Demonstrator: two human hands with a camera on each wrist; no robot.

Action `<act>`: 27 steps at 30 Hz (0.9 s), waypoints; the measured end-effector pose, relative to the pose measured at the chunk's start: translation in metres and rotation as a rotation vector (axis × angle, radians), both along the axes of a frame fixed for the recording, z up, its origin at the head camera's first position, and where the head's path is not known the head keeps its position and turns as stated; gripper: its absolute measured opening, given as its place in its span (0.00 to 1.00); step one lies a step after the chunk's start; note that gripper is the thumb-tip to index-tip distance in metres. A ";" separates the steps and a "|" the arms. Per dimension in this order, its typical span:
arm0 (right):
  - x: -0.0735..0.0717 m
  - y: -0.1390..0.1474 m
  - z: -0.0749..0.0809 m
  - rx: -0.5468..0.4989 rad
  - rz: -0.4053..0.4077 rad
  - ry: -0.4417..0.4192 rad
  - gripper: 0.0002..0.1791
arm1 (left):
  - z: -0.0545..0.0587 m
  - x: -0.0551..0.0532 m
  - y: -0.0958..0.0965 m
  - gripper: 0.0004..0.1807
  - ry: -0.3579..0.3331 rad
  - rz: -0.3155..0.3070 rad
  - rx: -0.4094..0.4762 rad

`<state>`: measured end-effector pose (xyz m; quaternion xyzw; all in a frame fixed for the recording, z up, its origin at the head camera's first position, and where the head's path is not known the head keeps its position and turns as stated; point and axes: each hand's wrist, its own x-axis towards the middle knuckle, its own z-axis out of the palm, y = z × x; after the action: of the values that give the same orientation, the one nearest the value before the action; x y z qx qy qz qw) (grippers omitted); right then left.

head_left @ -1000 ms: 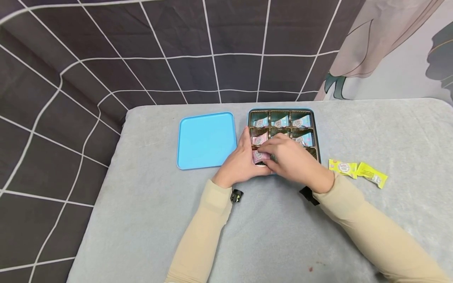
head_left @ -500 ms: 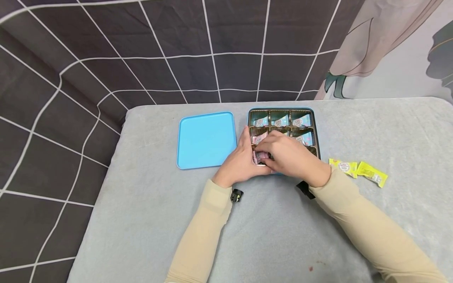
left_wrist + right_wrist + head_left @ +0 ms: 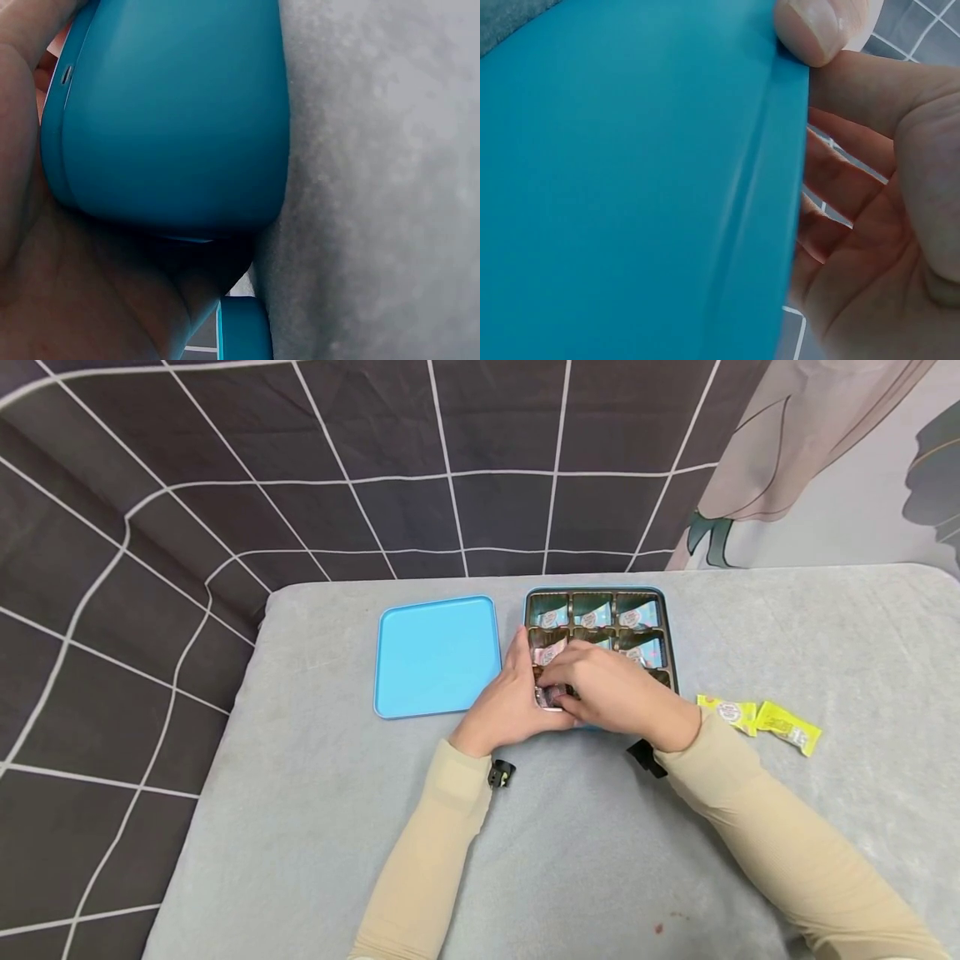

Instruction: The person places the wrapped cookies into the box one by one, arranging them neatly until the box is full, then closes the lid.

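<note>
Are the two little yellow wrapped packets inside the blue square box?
No, both yellow wrapped packets lie on the grey cloth surface, to the right of the blue square box.

Dark, white-gridded cloth (image 3: 502,427) is hanging behind and left of the grey tabletop (image 3: 300,827), whose near part is showing small reddish marks (image 3: 659,929). Pale patterned fabric (image 3: 832,460) is hanging rear right.

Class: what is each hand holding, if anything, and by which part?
Left hand: the box, by its near left corner. Right hand: cannot tell; any grip on the nearest pink candy is hidden.
</note>
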<state>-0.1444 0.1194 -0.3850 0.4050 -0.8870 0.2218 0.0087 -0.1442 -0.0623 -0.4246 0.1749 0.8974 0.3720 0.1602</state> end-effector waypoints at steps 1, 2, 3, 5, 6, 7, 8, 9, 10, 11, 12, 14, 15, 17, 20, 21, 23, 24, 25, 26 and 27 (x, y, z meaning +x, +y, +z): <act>0.000 0.000 0.000 0.001 0.005 -0.001 0.12 | 0.000 0.000 0.000 0.76 -0.002 0.000 -0.001; 0.000 0.001 0.000 0.001 0.009 -0.003 0.12 | 0.000 0.000 0.000 0.76 -0.003 -0.001 -0.001; 0.000 0.001 0.000 0.001 0.012 -0.005 0.12 | 0.000 0.000 0.000 0.76 -0.004 -0.001 0.000; 0.000 0.001 -0.001 -0.002 0.012 -0.008 0.12 | 0.001 0.000 0.000 0.76 -0.004 0.001 0.001; 0.000 0.001 -0.001 -0.004 0.009 -0.008 0.12 | 0.001 0.000 0.000 0.76 -0.001 0.002 0.000; 0.000 0.001 -0.001 -0.005 0.005 -0.008 0.12 | 0.001 0.000 0.000 0.76 -0.001 0.003 0.000; 0.000 0.001 -0.001 -0.006 0.001 -0.007 0.12 | 0.001 0.000 0.000 0.76 0.000 0.005 0.000; 0.000 0.001 -0.001 -0.007 -0.005 -0.006 0.12 | 0.001 0.000 0.000 0.76 0.000 0.006 0.000; 0.001 0.001 -0.001 -0.008 -0.011 -0.004 0.13 | 0.001 0.001 0.000 0.77 0.001 0.005 -0.001; 0.001 0.001 -0.002 -0.009 -0.017 -0.004 0.14 | 0.001 0.001 0.000 0.77 0.000 0.005 0.000; 0.002 0.001 -0.002 -0.011 -0.023 -0.003 0.14 | 0.001 0.001 0.000 0.77 0.001 0.004 0.000; 0.003 0.002 -0.002 -0.015 -0.036 -0.004 0.15 | 0.001 0.000 0.000 0.77 0.003 0.003 -0.001; 0.004 0.003 -0.002 -0.016 -0.044 -0.007 0.16 | 0.001 0.000 0.000 0.77 0.004 0.003 -0.002; 0.005 0.005 -0.002 -0.017 -0.059 -0.012 0.15 | 0.001 0.000 0.000 0.78 0.006 0.005 -0.004; 0.006 0.006 -0.002 -0.009 -0.076 -0.019 0.15 | 0.001 0.000 0.000 0.78 0.004 0.005 -0.005; 0.006 0.007 -0.002 -0.008 -0.078 -0.021 0.15 | 0.000 0.000 0.000 0.78 0.001 0.006 -0.003; 0.007 0.007 -0.002 -0.006 -0.080 -0.022 0.14 | 0.000 0.000 0.000 0.78 -0.003 0.006 -0.001; 0.007 0.008 -0.003 -0.008 -0.080 -0.021 0.14 | 0.000 0.000 0.000 0.78 -0.003 0.006 0.000; 0.008 0.008 -0.003 -0.011 -0.079 -0.020 0.14 | 0.000 0.000 0.000 0.78 -0.003 0.006 0.001; 0.008 0.008 -0.003 -0.014 -0.078 -0.020 0.14 | 0.000 0.000 0.000 0.78 -0.004 0.005 0.001; 0.008 0.009 -0.003 -0.018 -0.075 -0.021 0.14 | 0.000 0.000 0.000 0.78 -0.004 0.005 0.002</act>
<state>-0.1363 0.1281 -0.3881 0.3688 -0.8996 0.2335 0.0112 -0.1443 -0.0622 -0.4248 0.1719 0.8972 0.3735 0.1610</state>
